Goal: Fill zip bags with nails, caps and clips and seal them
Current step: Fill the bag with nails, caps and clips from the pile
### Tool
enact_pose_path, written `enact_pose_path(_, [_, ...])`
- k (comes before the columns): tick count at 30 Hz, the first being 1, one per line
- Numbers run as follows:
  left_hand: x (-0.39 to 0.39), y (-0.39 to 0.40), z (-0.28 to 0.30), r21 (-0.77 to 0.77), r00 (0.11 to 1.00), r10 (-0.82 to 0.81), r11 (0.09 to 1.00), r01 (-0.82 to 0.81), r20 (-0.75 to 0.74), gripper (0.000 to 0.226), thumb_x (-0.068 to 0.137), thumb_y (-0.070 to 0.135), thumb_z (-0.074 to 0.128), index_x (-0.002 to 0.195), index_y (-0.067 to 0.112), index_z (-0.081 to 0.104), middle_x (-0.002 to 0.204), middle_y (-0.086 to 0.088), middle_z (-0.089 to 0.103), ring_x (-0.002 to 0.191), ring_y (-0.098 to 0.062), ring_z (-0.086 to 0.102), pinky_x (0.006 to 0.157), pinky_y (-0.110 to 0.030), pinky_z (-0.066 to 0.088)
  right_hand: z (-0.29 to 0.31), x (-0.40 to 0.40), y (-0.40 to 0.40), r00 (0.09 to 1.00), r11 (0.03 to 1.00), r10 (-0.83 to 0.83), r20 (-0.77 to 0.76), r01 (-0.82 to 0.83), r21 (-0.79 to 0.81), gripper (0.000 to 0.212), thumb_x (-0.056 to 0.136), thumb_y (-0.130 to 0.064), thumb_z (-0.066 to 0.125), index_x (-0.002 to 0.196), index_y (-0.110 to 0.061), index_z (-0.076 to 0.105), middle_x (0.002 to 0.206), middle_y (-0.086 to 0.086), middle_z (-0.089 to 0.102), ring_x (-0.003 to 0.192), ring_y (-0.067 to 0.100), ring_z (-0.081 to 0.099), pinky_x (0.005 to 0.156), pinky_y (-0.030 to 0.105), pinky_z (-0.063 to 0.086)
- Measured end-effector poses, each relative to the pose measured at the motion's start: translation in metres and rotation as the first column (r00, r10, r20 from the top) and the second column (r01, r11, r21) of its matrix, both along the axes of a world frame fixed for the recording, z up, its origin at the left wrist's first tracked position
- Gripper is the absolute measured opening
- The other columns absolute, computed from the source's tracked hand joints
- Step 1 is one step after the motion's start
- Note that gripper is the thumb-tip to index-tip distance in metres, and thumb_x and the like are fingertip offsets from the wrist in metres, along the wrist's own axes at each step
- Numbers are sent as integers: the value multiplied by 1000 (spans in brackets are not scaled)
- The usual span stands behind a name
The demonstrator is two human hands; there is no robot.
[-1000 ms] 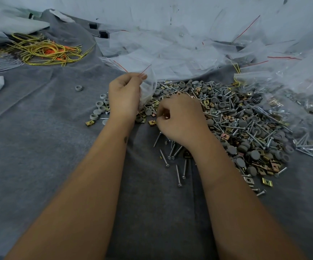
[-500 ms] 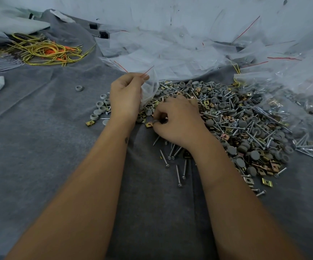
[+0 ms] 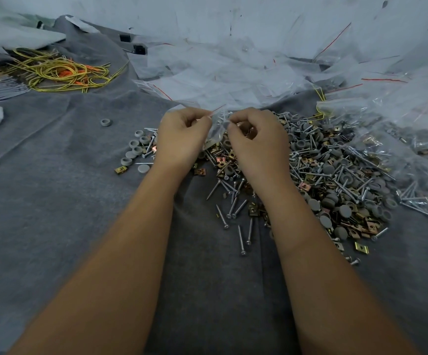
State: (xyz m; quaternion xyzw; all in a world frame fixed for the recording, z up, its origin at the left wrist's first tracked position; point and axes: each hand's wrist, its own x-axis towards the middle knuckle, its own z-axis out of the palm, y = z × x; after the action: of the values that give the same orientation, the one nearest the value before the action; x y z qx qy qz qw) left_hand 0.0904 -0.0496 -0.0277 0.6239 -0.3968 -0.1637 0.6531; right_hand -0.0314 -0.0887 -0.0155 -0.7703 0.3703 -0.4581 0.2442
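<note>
Grey felt cloth (image 3: 54,226) covered the work surface, and a pale wall rose behind it. A small zip bag (image 3: 216,126) was held up between the two hands, its red-lined mouth at the top; the left hand (image 3: 182,139) pinched one upper corner and the right hand (image 3: 256,142) pinched the other, fingers curled on the film. The contents of this bag could not be made out through the crumpled plastic. The step in hand was judged to be sealing: the strip should be pulled taut and level, then pressed shut from one corner across to the other, so that no nail point catches the track. Just below and to the right of the right hand lay the loose heap of nails, caps and clips (image 3: 336,180). Further right, filled bags (image 3: 400,149) were piled, with screws visible inside. Beyond both hands, empty bags (image 3: 233,80) were spread flat. Well left of the left hand lay yellow wire loops (image 3: 61,73).
</note>
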Motion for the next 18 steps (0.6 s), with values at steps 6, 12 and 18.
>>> enact_pose_path(6, [-3, 2, 2, -11, 998, 16, 1000, -16, 66, 21, 87, 7, 56, 88, 18, 74, 86, -13, 74, 81, -15, 63, 78, -34, 53, -6, 4, -3, 994, 998, 35, -107, -39, -40, 15, 87, -27, 68, 100, -27, 74, 98, -1, 56, 100, 17, 54, 87, 30, 43])
enact_pose_path(12, [-3, 2, 3, -34, 990, 71, 997, -67, 124, 23, 90, 6, 55, 82, 21, 71, 71, -28, 62, 57, -8, 45, 55, -19, 38, -7, 3, -4, 988, 997, 33, -149, -42, -60, 26, 91, -30, 64, 115, -26, 71, 104, 3, 62, 103, 19, 56, 91, 33, 44])
enact_pose_path(18, [-1, 1, 2, -72, 986, 149, 987, -144, 76, 20, 92, 7, 54, 87, 18, 70, 60, -7, 48, 44, 0, 35, 47, -14, 29, -2, -2, -5, 998, 1000, -28, 48, 27, 7, 35, 93, -17, 54, 127, -28, 57, 95, -5, 60, 79, 9, 55, 72, 29, 48])
